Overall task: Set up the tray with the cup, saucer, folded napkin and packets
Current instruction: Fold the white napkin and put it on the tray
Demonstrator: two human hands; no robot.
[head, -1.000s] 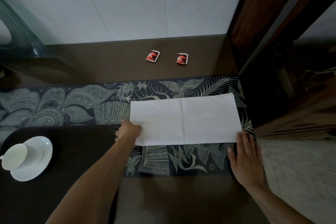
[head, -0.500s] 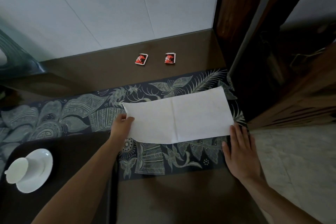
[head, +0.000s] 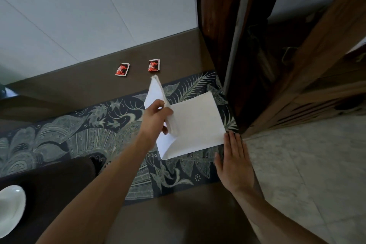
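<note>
1. Since the white napkin (head: 195, 125) is thin, light and limp, it should crease easily yet slide on the patterned runner (head: 83, 140), so pinning one end and lifting by an edge suits it.
2. It lies at the runner's right end, its left half raised and bending over the right half.
3. The left hand (head: 155, 119) pinches that raised flap; the right hand (head: 234, 162) lies flat, fingers spread, touching the near right corner.
4. Two red packets (head: 122, 69) sit on the brown tabletop (head: 75, 87) beyond; a white saucer (head: 10, 208) shows at far left.
</note>
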